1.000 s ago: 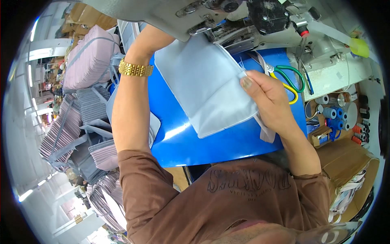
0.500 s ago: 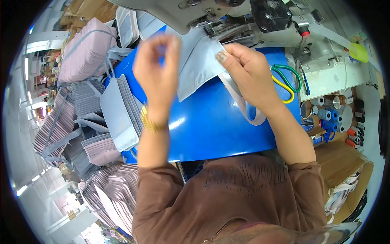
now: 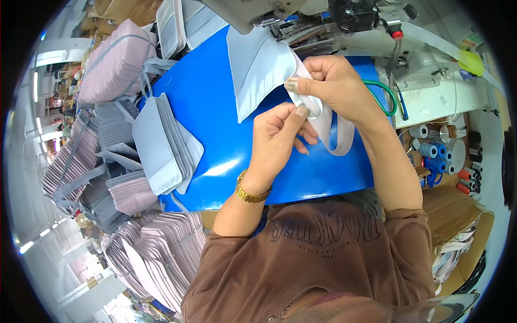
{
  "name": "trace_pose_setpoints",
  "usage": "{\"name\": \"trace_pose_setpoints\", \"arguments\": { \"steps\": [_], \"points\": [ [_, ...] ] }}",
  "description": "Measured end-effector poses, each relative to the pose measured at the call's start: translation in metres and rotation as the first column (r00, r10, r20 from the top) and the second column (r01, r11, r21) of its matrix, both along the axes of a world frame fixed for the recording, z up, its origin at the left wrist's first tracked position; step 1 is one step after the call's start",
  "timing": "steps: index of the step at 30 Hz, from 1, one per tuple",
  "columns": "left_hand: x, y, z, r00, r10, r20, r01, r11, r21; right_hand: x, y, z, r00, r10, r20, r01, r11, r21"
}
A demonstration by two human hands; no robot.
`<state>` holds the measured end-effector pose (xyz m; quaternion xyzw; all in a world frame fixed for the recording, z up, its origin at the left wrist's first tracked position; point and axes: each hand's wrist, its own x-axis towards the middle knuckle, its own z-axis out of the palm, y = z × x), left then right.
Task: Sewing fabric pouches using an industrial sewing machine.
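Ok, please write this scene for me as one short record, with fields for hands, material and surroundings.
left hand: thumb and finger pinching pale material; strip or fabric, unclear
right hand: thumb on the edge of the pale blue fabric
pale strip: hangs in a loop below right hand
surface: glossy blue tabletop
at far side: grey machine
left: stacked flat pieces, grey-blue
right: green handle loop, thread spools, cardboard box
on left wrist: gold-coloured band

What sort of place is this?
Probably a sewing workshop: what looks like a sewing machine at the top edge, thread spools on the right, and a strapped stack of pink pieces on the left.
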<state>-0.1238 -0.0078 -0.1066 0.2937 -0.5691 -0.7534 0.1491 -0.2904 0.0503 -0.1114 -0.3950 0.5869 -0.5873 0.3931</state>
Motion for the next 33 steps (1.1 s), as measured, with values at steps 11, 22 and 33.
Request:
{"name": "trace_pose_setpoints", "arguments": {
  "steps": [11,22,33],
  "points": [
    [0.023,-0.039,-0.006,0.982,0.101,-0.162,-0.166,0.031,-0.986,0.010,-0.005,-0.001,0.977,-0.119,-0.176,0.119,0.993,-0.011],
    [0.000,-0.099,0.029,0.987,-0.155,0.051,-0.011,-0.374,-0.928,0.016,-0.001,0.009,0.973,-0.130,-0.189,0.128,0.992,-0.024],
    [-0.019,-0.085,0.067,0.961,-0.009,0.276,0.243,-0.447,-0.861,0.012,-0.011,0.008,0.924,-0.178,-0.338,0.166,0.984,-0.065]
  ]
}}
